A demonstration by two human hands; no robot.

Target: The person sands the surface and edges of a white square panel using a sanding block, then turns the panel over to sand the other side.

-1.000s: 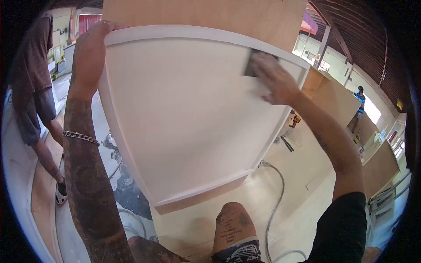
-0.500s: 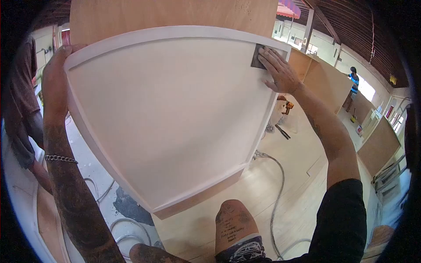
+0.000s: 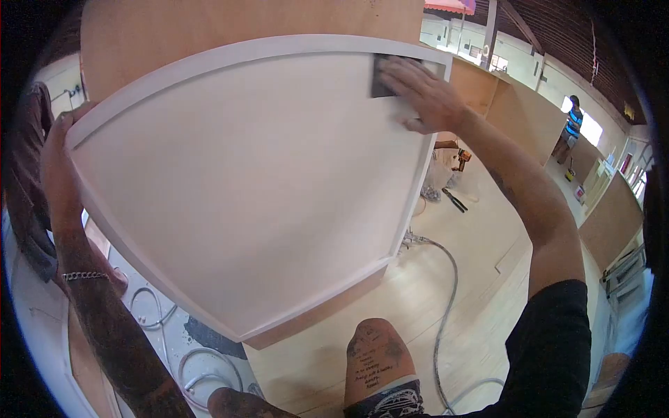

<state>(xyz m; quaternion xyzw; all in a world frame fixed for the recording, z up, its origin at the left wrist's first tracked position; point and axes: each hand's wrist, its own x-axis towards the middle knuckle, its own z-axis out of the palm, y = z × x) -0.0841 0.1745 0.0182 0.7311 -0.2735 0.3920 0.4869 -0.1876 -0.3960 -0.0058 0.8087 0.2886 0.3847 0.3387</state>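
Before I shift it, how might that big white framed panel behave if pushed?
The white panel is probably stiff, given its raised rim. It's broad, so likely heavy. Its face looks tall, so a high push might tip it.

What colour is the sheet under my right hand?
The sheet is dark grey to black, seen in the head view.
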